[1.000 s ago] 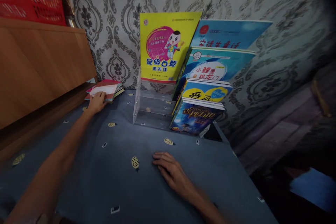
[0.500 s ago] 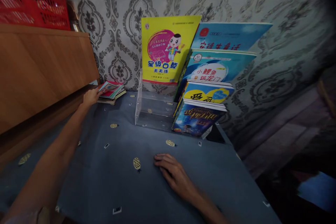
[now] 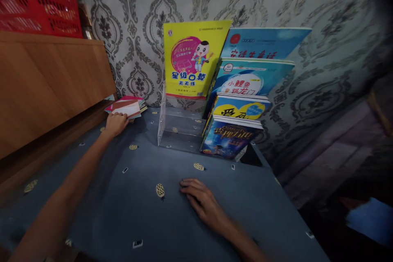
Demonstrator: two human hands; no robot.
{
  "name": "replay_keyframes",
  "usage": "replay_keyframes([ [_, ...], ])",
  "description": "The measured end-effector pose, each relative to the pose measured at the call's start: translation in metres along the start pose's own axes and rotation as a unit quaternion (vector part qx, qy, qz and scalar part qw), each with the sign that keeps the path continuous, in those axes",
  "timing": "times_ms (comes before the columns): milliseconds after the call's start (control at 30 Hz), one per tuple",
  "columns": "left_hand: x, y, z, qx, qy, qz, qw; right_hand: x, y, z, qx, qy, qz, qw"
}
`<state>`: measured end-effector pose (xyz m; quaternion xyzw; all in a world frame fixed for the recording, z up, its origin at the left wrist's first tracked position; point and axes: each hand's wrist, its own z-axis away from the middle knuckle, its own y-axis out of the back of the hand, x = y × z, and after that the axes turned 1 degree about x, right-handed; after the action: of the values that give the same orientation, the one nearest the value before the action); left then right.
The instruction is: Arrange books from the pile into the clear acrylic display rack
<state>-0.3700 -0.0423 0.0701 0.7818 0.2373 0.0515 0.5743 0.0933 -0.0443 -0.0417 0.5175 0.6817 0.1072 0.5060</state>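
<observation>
My left hand point(image 3: 117, 124) reaches to a small stack of books by the wooden cabinet. Its fingers are closed on the near edge of the thin top book point(image 3: 128, 109), which has a pale and brownish cover and lies askew over a pink-edged book point(image 3: 110, 108). My right hand point(image 3: 204, 201) lies on the blue tablecloth point(image 3: 123, 208), fingers stretched out and holding nothing. Beyond it stands a clear acrylic book rack point(image 3: 176, 141). A yellow workbook point(image 3: 184, 59) leans in its left back tier, and several blue and yellow books point(image 3: 231, 139) fill its right side.
At the left is a wooden cabinet point(image 3: 55, 86) with a red plastic basket point(image 3: 58, 8) on top. A patterned wall point(image 3: 135, 28) runs behind the table. A dark flat object point(image 3: 253, 157) lies behind the rack's right end, near the table's right edge.
My left hand has moved from the stack's left side to its near edge, and the top book has shifted towards me. The right hand stays in place.
</observation>
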Motion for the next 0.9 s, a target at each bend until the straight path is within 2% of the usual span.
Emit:
replay_keyframes([
  [133,0.007,-0.004,0.002,0.011,-0.013,-0.009,1.000,-0.002,0.001,-0.002,-0.007,-0.001,0.006,1.000],
  [300,0.012,-0.010,0.008,-0.046,0.010,-0.020,0.999,-0.006,0.003,-0.003,-0.006,0.004,0.009,1.000],
  [900,0.055,-0.001,0.051,-0.077,-0.001,-0.046,0.996,-0.002,0.001,0.000,-0.007,-0.004,0.012,1.000],
])
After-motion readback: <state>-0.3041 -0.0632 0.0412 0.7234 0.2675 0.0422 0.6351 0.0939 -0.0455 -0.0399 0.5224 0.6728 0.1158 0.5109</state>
